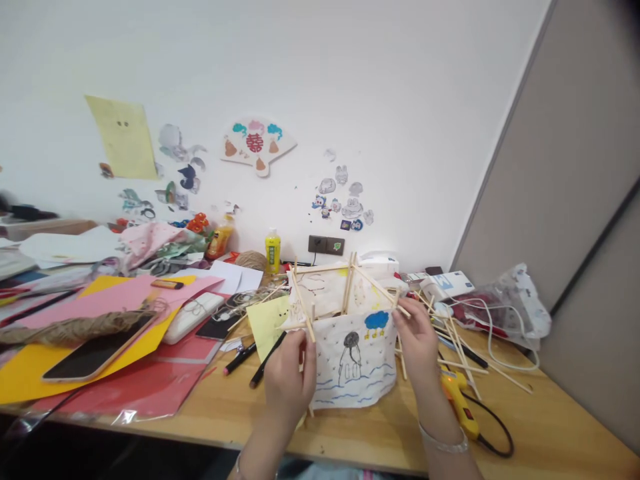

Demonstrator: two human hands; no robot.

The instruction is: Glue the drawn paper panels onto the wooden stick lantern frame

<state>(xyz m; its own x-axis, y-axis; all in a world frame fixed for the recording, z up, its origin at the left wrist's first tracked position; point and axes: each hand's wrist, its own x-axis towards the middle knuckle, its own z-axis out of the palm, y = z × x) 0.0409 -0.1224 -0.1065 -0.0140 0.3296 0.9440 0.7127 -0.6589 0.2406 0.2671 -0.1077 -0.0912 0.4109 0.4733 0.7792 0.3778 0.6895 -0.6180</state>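
Note:
A lantern-like frame of thin wooden sticks (349,287) stands at the table's front, with white drawn-on panels around its sides. Its front panel (327,367) bears a dark-headed figure, a blue cloud and wavy blue lines. My left hand (293,370) pinches the frame at the front panel's left upper corner. At the right upper corner, my right hand (416,337) closes its fingers on the stick frame and the panel's edge. The frame's lower back is hidden behind the front panel.
Right of the frame lie a yellow glue gun (459,403), loose sticks (463,363) and a white cable (490,320). On the left are a phone (100,347), coloured paper (23,373) and black markers (267,360). A yellow bottle (273,251) stands by the wall.

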